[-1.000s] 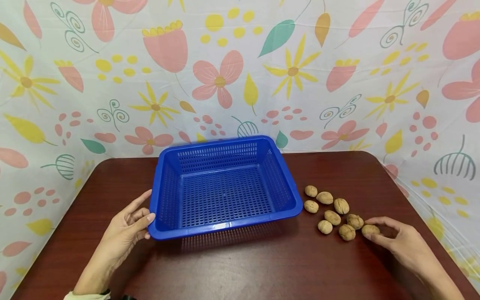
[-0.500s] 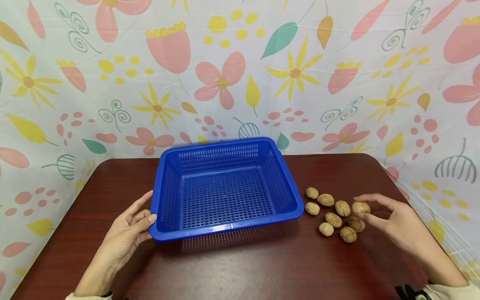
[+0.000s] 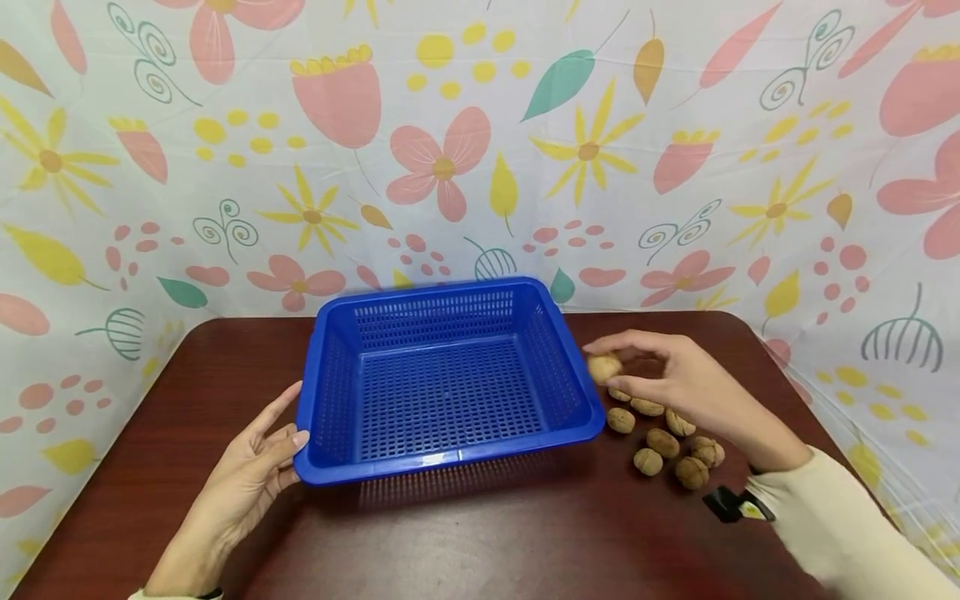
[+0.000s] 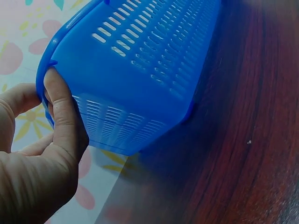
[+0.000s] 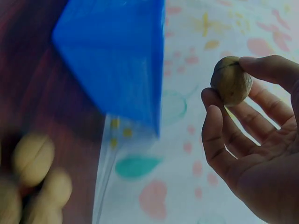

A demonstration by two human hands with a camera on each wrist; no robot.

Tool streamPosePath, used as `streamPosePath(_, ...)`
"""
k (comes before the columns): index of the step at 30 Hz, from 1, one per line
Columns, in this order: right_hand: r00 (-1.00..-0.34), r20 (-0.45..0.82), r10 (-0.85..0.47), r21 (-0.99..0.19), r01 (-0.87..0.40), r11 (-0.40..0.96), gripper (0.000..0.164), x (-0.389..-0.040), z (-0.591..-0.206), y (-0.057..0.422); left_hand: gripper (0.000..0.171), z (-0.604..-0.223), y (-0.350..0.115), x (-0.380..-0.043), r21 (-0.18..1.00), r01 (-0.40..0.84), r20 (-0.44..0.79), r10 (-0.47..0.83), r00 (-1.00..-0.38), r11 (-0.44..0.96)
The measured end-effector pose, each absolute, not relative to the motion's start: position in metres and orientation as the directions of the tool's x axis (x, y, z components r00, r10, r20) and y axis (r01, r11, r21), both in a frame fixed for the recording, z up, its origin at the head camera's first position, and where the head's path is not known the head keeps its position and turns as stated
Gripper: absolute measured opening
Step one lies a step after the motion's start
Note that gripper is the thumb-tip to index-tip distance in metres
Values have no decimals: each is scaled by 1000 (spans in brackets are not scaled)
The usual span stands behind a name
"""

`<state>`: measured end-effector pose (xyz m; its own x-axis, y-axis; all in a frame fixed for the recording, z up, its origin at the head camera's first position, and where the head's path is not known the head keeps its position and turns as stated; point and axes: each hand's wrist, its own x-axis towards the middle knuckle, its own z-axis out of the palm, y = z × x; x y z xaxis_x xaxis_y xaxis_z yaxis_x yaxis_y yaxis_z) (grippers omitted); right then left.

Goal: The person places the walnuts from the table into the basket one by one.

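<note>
A blue slotted plastic basket (image 3: 450,457) stands on the table, and no nuts show inside it. My left hand (image 3: 251,475) grips its left rim; in the left wrist view the thumb (image 4: 63,107) presses the outside just under the rim. Beside the basket's right rim, my right hand (image 3: 690,387) pinches a walnut (image 3: 603,367) between thumb and fingertips. The right wrist view shows that walnut (image 5: 231,81) held up off the table. Several other walnuts (image 3: 663,442) lie loose on the table below the right hand, which partly covers a few.
The dark red-brown table (image 3: 480,542) reaches back to a white floral cloth (image 3: 450,150) hung behind and along the sides. A black strap (image 3: 738,505) sits at the right cuff.
My right hand has lifted one walnut from the right end of the group and carried it left to the basket's right rim. The left hand and basket stay almost still.
</note>
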<state>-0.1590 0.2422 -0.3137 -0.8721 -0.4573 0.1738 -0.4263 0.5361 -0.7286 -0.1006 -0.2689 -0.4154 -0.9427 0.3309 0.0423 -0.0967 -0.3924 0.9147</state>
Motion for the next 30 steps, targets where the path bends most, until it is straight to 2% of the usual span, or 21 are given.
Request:
streamPosePath(5,-819,126,-560,-741,-453,496,33,-184,-305,199,68,-417,-268,-101,907,-106,41,338,-940,-407)
streamPosePath(8,-763,112,-637,-755,-482,445,33,-199,-301,172,68,-417,-267,-101,904,-111,41,343,-939,-412)
streamPosePath(12,-692,94,-715,-810,-471,349,34,-220,-300,144,68,-417,-266,-101,901,-122,35,353,-935,-415)
streamPosePath(17,-635,70,-769,-838,-456,301,33,-242,-303,112,69,-417,-264,-102,899,-124,37,355,-934,-420)
streamPosePath(30,-560,-24,-828,-903,-343,258,33,-267,-338,39,69,-418,-270,-102,909,-117,33,350,-936,-400)
